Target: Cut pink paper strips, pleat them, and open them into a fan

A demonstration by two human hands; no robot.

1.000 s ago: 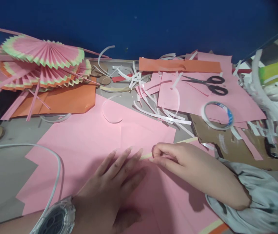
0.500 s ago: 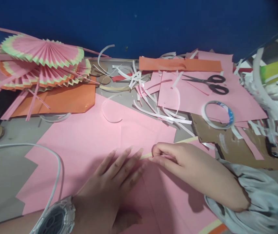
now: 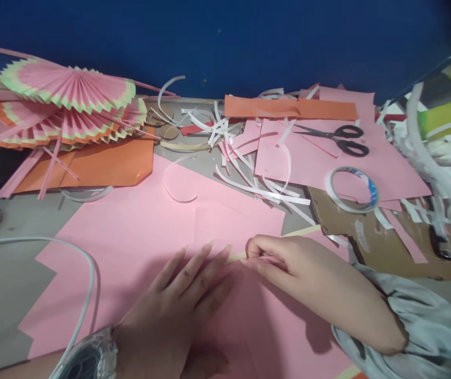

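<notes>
My left hand (image 3: 186, 300) lies flat with its fingers spread on a sheet of pink paper (image 3: 249, 326). This sheet has a pale yellow edge (image 3: 302, 230) that runs between my two hands. My right hand (image 3: 284, 263) is closed in a pinch on that edge, thumb and curled forefinger pressed together just right of my left fingertips. Beneath it spreads a larger pink sheet (image 3: 123, 226) with a stepped left side. At the bottom right, a corner shows a yellow and orange band (image 3: 354, 372).
Pleated paper fans (image 3: 71, 87) pile up at the back left over orange paper (image 3: 91, 163). White paper strips (image 3: 265, 195), black scissors (image 3: 352, 139) and a tape roll (image 3: 332, 184) lie at the back. A white cable (image 3: 87, 295) crosses the left. Cardboard (image 3: 387, 258) lies right.
Both hands keep nearly the same place and pose. The whole view has shifted slightly, and the yellow and orange corner at the bottom right shows less.
</notes>
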